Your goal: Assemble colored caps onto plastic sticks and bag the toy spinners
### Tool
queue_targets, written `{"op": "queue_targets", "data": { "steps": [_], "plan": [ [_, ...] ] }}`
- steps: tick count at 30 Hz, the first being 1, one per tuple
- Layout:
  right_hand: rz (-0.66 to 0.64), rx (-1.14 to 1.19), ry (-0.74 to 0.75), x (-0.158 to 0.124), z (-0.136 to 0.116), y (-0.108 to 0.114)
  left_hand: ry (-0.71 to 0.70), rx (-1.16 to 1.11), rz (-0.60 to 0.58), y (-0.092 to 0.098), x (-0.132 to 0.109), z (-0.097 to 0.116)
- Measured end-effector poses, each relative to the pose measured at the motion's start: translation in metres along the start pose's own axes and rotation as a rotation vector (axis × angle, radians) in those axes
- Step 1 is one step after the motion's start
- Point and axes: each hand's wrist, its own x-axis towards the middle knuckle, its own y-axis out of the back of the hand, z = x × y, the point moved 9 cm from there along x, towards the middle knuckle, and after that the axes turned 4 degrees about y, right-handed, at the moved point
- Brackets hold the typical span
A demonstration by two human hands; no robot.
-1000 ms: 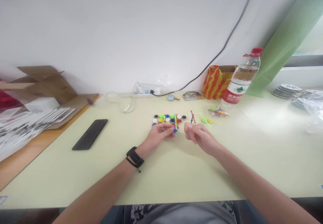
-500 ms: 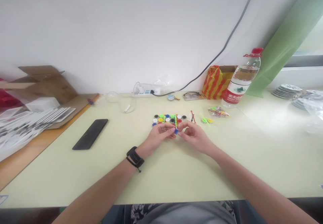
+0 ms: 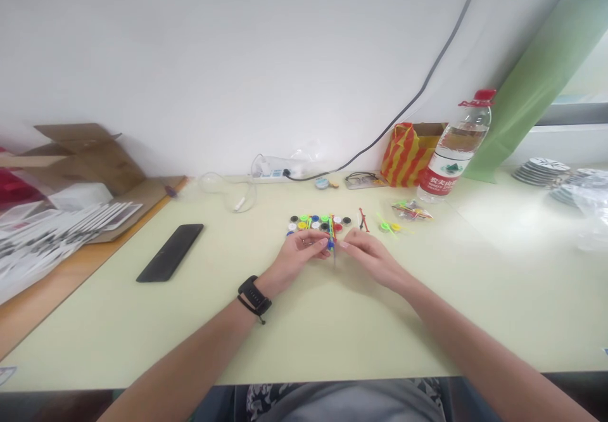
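Observation:
My left hand point(image 3: 306, 248), with a black watch point(image 3: 255, 295) on its wrist, pinches a small blue plastic piece point(image 3: 331, 244) between thumb and fingers. A thin, blurred strip point(image 3: 335, 260) hangs below that piece. My right hand point(image 3: 368, 254) is close on the right, thumb and index finger pressed together; what they hold, if anything, I cannot make out. Just beyond the fingertips lie several round coloured discs point(image 3: 316, 225) in rows, white, black, green, yellow, red and blue. Green and red plastic sticks point(image 3: 332, 222) lie over them, partly hidden by my hands.
Red and black sticks point(image 3: 363, 220), yellow-green parts point(image 3: 389, 226) and a bag of parts point(image 3: 412, 210) lie to the right. A water bottle point(image 3: 449, 156) stands behind them. At left are a black phone point(image 3: 170, 253) and a stack of cards point(image 3: 61, 238). A power strip point(image 3: 273, 175) sits by the wall.
My right hand has shifted slightly right, its fingertips now a little apart from the blue piece. The thin strip below the piece has come into view. My left hand stays nearly still.

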Motion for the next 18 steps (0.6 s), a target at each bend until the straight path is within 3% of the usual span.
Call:
{"op": "queue_targets", "data": {
  "steps": [3,10,18],
  "plan": [
    [-0.116,0.052,-0.057,0.0000,-0.0006,-0.0068,-0.009,0.003,0.020,0.0016,-0.0001,0.0016],
    [0.045,0.121,-0.022,0.0029,0.0072,0.0022,-0.005,-0.002,0.002,-0.0013,0.0000,0.0020],
    [-0.006,0.007,0.028,0.0037,0.0017,-0.0045,-0.003,0.016,-0.036,-0.0041,0.0003,0.0005]
  ]
}}
